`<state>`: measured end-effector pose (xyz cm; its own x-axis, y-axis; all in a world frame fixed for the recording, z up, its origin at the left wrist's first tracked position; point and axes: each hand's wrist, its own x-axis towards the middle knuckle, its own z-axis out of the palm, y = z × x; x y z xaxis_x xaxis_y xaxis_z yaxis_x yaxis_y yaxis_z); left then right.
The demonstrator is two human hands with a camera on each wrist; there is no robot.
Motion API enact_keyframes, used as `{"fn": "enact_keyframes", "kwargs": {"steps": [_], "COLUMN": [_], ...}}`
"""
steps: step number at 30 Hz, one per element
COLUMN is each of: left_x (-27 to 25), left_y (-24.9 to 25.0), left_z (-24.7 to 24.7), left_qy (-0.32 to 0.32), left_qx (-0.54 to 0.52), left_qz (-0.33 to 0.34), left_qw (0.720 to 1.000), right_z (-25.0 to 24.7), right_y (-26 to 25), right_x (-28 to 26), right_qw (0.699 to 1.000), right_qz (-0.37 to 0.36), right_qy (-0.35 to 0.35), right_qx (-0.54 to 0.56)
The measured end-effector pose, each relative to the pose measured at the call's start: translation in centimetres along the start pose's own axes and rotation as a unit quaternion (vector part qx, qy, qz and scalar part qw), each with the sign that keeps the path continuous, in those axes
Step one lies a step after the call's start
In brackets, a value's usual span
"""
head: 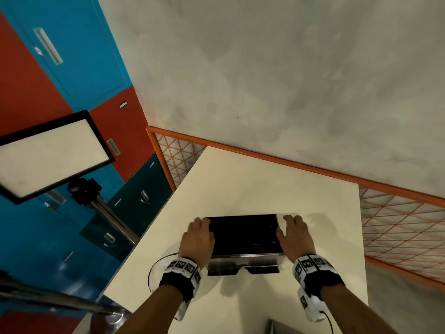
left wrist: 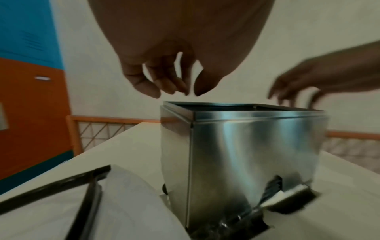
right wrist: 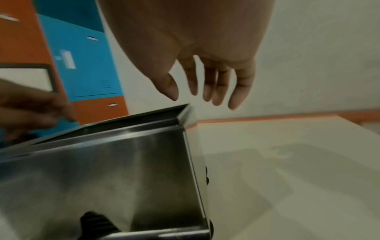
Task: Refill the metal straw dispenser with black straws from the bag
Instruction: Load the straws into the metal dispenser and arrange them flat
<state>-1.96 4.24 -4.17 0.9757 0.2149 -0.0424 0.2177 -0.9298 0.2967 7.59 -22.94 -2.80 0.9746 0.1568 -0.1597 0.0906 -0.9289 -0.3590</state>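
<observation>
Your left hand [head: 198,235] and right hand [head: 294,233] hover with fingers relaxed, holding nothing, at either end of the metal straw dispenser [head: 244,239]. It stands open-topped on the white table [head: 240,184], black straws [left wrist: 272,185] showing at its front slot.
</observation>
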Motion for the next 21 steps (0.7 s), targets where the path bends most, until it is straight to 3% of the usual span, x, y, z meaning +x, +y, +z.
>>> {"fn": "enact_keyframes", "kwargs": {"steps": [2, 4, 5, 10, 16, 21], "left_x": [0.3, 0.8, 1.0, -0.2, -0.5, -2.3], "left_y": [-0.3, -0.4, -0.3, 0.0, 0.6, -1.1], "left_z": [-0.4, 0.0, -0.1, -0.4, 0.0, 1.1], "left_qy": [-0.076, -0.139, -0.149, -0.091, -0.092, -0.084], "left_qx": [-0.01, 0.025, 0.043, 0.038, -0.014, -0.094], "left_qz": [-0.104, -0.111, -0.106, -0.091, -0.09, -0.149], "left_qw": [0.992, 0.984, 0.982, 0.991, 0.992, 0.981], "right_z": [0.7, 0.7, 0.4, -0.7, -2.0, -4.7], "right_y": [0.6, 0.1, -0.5, -0.5, -0.7, -6.0], "right_x": [0.6, 1.2, 1.5, 0.5, -0.2, -1.2], "right_qw": [0.991, 0.982, 0.982, 0.992, 0.992, 0.978], "right_qz": [0.079, 0.064, 0.046, -0.027, -0.025, -0.09], "right_qy": [-0.104, -0.179, -0.183, -0.082, -0.085, -0.066], "right_qx": [0.025, 0.0, -0.021, -0.088, -0.093, -0.176]}}
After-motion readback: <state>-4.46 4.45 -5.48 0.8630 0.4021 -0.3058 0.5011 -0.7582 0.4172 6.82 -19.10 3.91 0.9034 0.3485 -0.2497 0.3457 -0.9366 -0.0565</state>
